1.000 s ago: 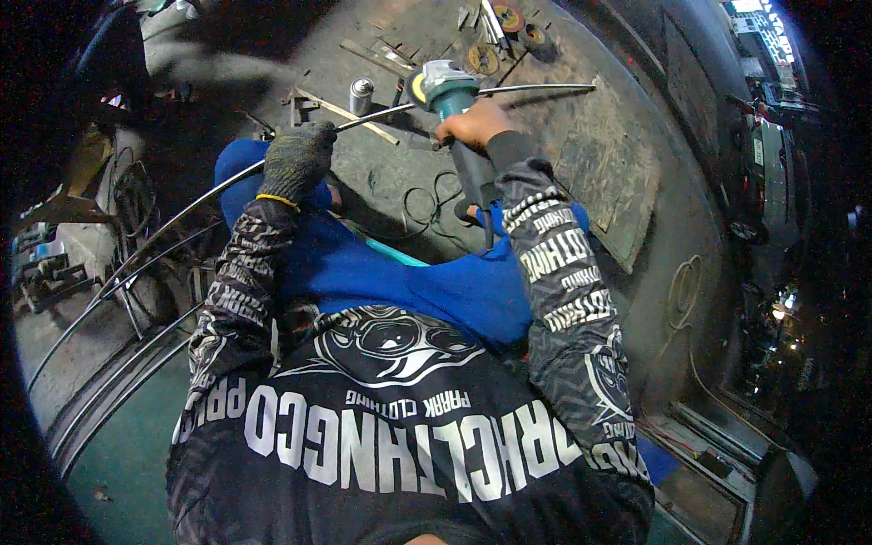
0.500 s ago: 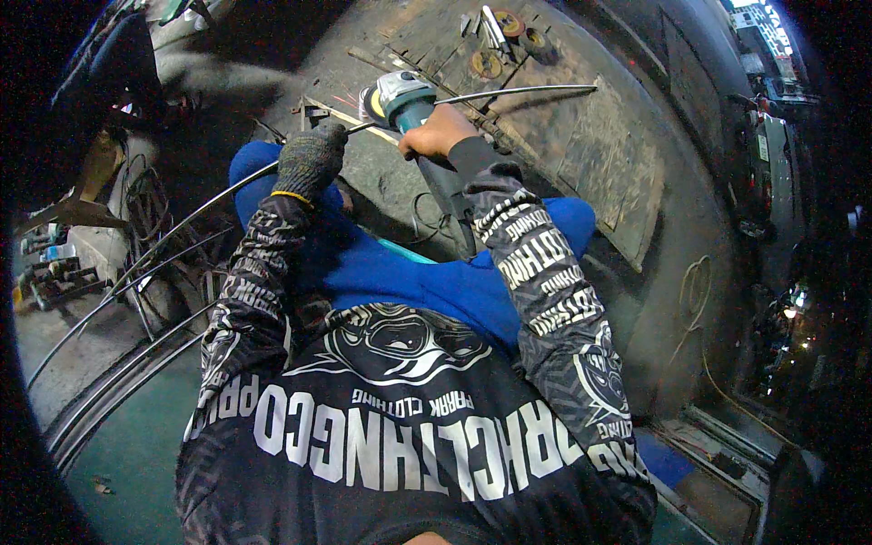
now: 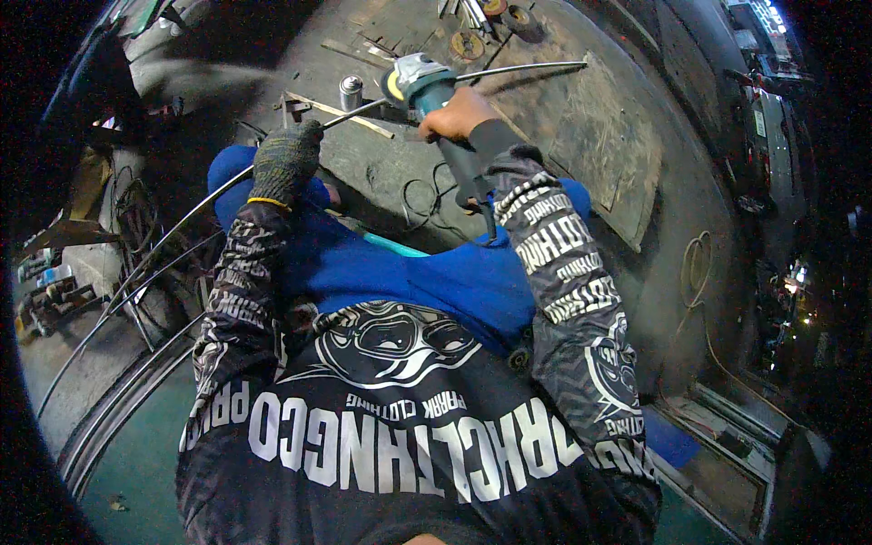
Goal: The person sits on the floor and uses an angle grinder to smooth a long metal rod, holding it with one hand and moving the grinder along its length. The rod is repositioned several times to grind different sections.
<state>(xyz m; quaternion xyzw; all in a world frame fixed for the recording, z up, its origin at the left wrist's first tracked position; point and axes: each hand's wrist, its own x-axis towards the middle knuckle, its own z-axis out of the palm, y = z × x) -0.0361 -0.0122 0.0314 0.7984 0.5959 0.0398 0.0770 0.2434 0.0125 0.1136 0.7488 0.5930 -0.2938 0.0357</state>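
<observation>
— Why does the gloved left hand (image 3: pixel 286 163) squeeze the thin metal rod (image 3: pixel 509 71)?
— To keep it steady on the tabletop (image 3: pixel 581 127). The right hand's (image 3: pixel 454 113) fingers wrap the grinder (image 3: pixel 420 82), touching the rod just beyond them.

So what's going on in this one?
A person is working metal on a bench. The bare right hand grips a teal angle grinder set against a long curved rod. The gloved left hand holds that rod further along. A small grey can stands near the grinder, with discs lying at the bench's far side.
</observation>
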